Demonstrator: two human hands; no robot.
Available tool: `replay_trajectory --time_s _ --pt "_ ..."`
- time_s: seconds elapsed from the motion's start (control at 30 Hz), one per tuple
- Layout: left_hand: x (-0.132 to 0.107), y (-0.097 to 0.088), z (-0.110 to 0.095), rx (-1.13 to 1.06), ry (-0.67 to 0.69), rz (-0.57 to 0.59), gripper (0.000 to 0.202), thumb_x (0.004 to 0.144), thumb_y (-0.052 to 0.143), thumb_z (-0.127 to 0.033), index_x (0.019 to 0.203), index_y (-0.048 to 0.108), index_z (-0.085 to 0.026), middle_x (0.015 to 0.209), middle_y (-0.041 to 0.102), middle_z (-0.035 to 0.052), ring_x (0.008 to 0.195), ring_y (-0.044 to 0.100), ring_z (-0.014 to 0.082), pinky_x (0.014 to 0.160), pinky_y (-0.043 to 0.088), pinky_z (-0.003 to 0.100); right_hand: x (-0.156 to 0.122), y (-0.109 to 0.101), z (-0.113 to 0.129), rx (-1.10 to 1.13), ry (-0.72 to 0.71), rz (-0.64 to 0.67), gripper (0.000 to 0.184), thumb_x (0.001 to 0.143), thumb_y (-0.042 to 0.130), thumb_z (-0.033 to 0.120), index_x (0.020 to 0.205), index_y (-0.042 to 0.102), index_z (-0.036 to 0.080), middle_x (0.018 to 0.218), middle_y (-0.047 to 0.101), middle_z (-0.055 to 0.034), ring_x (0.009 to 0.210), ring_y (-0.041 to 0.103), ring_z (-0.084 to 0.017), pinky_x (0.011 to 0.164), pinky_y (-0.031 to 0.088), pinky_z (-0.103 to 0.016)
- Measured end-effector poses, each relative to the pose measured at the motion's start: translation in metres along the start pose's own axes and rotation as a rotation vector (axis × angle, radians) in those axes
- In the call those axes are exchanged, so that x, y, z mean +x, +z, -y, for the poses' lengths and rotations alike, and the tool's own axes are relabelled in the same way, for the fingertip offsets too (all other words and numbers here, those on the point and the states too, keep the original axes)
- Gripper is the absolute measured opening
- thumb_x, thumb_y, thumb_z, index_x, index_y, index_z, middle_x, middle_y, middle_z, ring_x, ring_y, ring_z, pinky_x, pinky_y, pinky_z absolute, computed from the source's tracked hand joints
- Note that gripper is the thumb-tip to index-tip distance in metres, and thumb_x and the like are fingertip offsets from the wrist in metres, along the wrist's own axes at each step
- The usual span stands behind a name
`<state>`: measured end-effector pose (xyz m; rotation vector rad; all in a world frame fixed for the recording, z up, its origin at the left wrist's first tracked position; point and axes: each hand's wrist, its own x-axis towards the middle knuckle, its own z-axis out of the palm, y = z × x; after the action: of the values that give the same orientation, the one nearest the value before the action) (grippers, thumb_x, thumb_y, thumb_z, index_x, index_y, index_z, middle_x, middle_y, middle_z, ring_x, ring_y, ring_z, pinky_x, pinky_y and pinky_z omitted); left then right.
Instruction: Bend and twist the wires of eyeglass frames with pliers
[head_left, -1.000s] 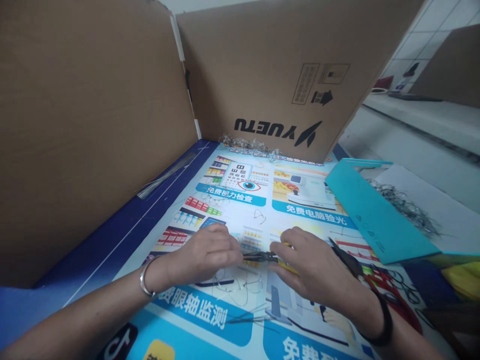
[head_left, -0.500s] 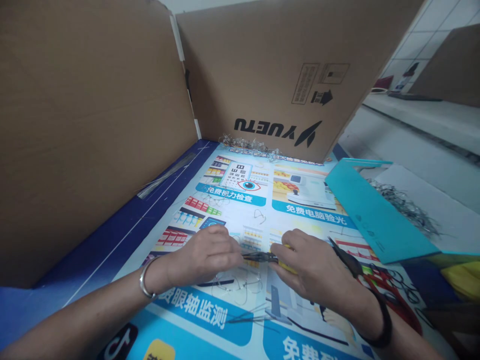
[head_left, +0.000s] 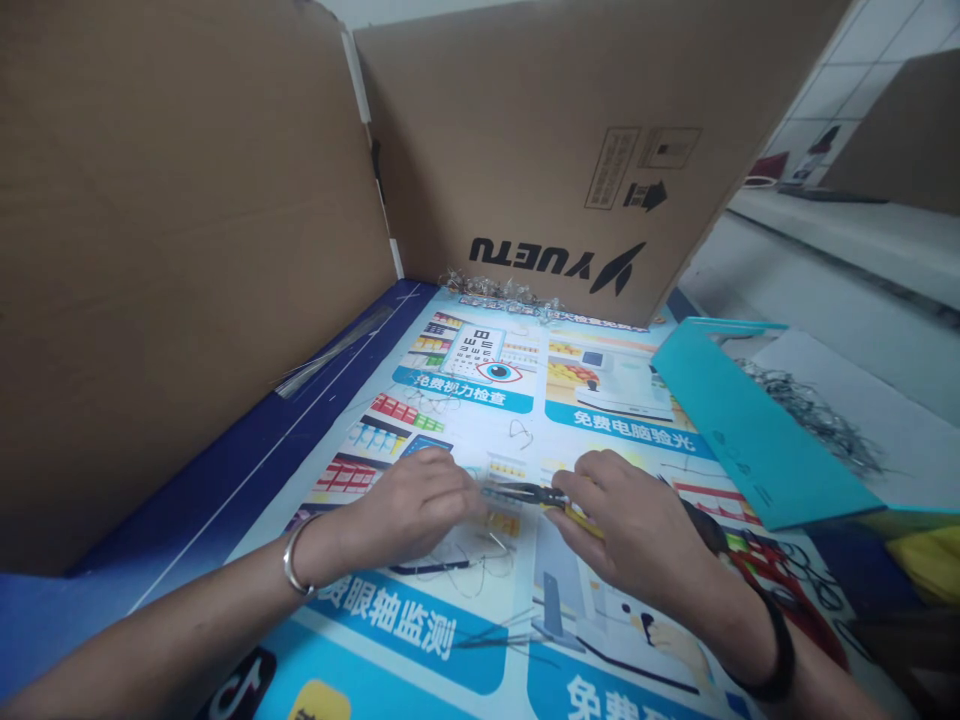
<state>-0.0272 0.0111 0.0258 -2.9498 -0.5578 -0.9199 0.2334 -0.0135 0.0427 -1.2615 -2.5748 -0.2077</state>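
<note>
My right hand (head_left: 634, 515) is wrapped round needle-nose pliers (head_left: 529, 493) with yellow handles. Their dark jaws point left and reach the fingertips of my left hand (head_left: 416, 508). A silver bangle circles that wrist, and its fingers are pinched together on a thin wire (head_left: 491, 545), only partly visible. Fine loops of wire show just below the fingers, over the printed poster. Several straight dark wire pieces (head_left: 495, 640) lie nearer to me. Whether the plier jaws grip the wire cannot be made out.
Tall cardboard panels (head_left: 555, 130) stand at the left and back. Tangled wire pieces (head_left: 495, 288) lie along the back panel's foot. A turquoise box (head_left: 750, 430) at right holds a heap of wire bits (head_left: 810, 410). Straight wires (head_left: 334, 350) lie at left; red-handled tools (head_left: 787, 590) sit beside my right forearm.
My right hand has shifted slightly right and turned, so the pliers' jaws show longer and have drawn back a little from my left fingers. My left hand stays nearly in place, still pinched.
</note>
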Motion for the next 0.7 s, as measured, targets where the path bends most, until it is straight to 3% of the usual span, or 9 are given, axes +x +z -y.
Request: replay_trajectory --time_s 0.17,0.7 --pt "0.001 0.002 -0.001 0.022 -0.042 -0.130 0.020 0.082 0.046 -0.004 0.096 0.053 -0.016 0.081 0.066 0.0026 0.073 0.059 0.0122 0.065 0.048 0.027 0.000 0.001 0.008 0.017 0.022 0.015 0.017 0.084 0.050 0.032 0.087 0.060 0.019 0.083 0.055 -0.0069 0.080 0.049 -0.021 0.064 0.036 -0.030" --pt "-0.005 0.009 0.000 -0.044 -0.068 -0.198 0.021 0.080 0.052 -0.004 0.097 0.053 -0.016 0.084 0.067 0.0043 0.077 0.062 0.0142 0.066 0.049 0.029 -0.002 0.001 0.023 -0.013 0.067 -0.039 0.012 0.085 0.050 0.031 0.082 0.056 0.020 0.079 0.053 -0.0059 0.076 0.045 -0.021 0.063 0.029 -0.032"
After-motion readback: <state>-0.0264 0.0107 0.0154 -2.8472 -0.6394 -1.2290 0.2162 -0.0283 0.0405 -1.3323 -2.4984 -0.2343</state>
